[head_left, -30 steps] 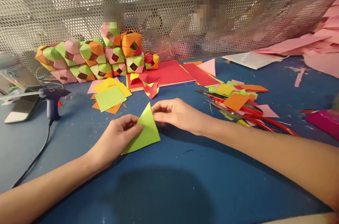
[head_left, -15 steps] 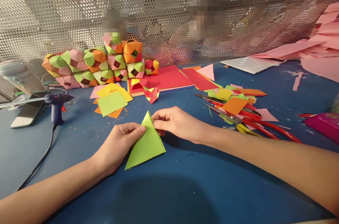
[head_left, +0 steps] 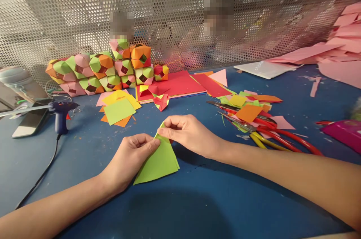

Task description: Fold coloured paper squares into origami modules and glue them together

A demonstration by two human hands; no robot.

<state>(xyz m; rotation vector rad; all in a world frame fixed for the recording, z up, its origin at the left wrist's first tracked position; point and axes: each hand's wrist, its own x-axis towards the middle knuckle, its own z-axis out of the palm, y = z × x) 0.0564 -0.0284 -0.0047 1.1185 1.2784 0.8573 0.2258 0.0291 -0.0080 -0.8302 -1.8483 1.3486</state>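
Observation:
A green sheet of paper (head_left: 159,163), folded into a triangle, is held just above the blue table between my two hands. My left hand (head_left: 134,158) pinches its left edge, thumb on top. My right hand (head_left: 187,133) grips the upper corner between thumb and fingers, and the tip is partly hidden behind them. Beyond my left hand lies a loose pile of green square paper (head_left: 120,111), yellow and orange sheets. A small red and yellow folded piece (head_left: 161,102) rests just past my hands.
Stacked origami blocks (head_left: 103,65) stand before a perforated metal screen (head_left: 175,17), with people behind it. At left are a glue gun (head_left: 60,114) with a cord, a phone (head_left: 29,124) and a cup (head_left: 21,81). Red-handled scissors (head_left: 284,139) and paper scraps lie right; a magenta case (head_left: 342,133) is farther right.
My right hand has shifted its thumb over the top corner of the green paper, which now covers the tip. The paper has tilted slightly and moved a little right.

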